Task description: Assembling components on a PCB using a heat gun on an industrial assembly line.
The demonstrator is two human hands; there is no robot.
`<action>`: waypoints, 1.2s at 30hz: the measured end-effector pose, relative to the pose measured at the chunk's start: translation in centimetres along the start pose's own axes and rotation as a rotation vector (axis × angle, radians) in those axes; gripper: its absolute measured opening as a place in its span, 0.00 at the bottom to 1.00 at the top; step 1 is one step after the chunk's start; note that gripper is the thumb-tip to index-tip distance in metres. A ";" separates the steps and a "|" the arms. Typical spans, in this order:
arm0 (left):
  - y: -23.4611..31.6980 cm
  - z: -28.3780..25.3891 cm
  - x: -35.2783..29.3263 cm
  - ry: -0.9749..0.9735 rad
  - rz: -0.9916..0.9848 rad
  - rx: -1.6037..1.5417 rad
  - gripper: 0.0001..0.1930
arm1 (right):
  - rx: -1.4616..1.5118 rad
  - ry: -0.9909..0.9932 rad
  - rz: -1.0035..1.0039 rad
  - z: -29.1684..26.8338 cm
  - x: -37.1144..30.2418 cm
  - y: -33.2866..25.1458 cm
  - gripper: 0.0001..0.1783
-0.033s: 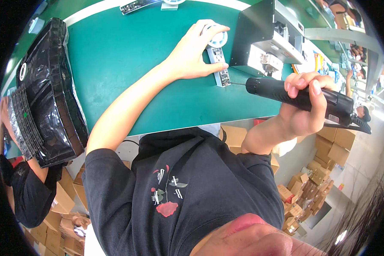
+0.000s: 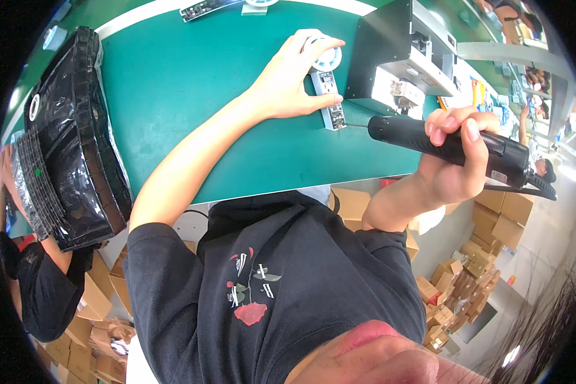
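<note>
My left hand (image 2: 291, 80) is closed round a small device with an exposed circuit board (image 2: 333, 116) in a narrow pale-blue housing and a round white-and-blue head (image 2: 327, 59). Its fingers curl over the round head, while the thumb presses the side of the housing. The device lies on the green tabletop (image 2: 192, 83). My right hand (image 2: 457, 153) grips a black electric screwdriver (image 2: 406, 134), held nearly level and pointing left. Its thin bit reaches the near end of the board; whether a screw sits under the tip is too small to tell.
Just right of the device stands a black box-shaped machine (image 2: 381, 51) with a metal front. A similar device with a circuit board (image 2: 205, 9) lies at the far edge. On the left is a black plastic-wrapped bin (image 2: 77, 160), with another person's arm (image 2: 57, 256) beside it. Cardboard boxes (image 2: 454, 275) fill the floor behind.
</note>
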State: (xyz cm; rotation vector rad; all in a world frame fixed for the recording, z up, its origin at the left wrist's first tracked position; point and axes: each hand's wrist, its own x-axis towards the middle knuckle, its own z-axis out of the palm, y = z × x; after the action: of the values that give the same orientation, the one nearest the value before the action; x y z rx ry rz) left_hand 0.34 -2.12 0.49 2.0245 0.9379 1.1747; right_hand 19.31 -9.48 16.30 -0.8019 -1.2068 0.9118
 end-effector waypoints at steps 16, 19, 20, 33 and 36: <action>0.3 0.0 0.0 -0.019 -0.015 0.055 0.41 | 0.092 -0.216 -0.015 0.0 -0.2 1.5 0.05; 0.3 -0.2 -0.1 -0.021 -0.005 0.044 0.42 | 0.059 -0.255 0.010 -0.5 0.1 0.6 0.07; 0.3 -0.3 -0.1 -0.027 -0.010 0.023 0.42 | -0.043 -0.173 0.008 -0.8 0.2 -0.7 0.07; 1.0 -0.4 0.1 -0.183 0.109 -0.058 0.42 | -0.060 0.176 -0.038 -4.8 6.4 -1.9 0.03; 0.9 -0.4 0.0 -0.184 0.103 -0.076 0.42 | -0.067 0.061 -0.011 -4.2 6.0 -2.3 0.03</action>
State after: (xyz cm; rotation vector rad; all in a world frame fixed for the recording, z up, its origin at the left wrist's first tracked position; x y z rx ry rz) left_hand 0.21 -2.54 1.41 2.0994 0.6963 1.0401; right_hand 24.44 -5.22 20.03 -0.8699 -1.1921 0.8357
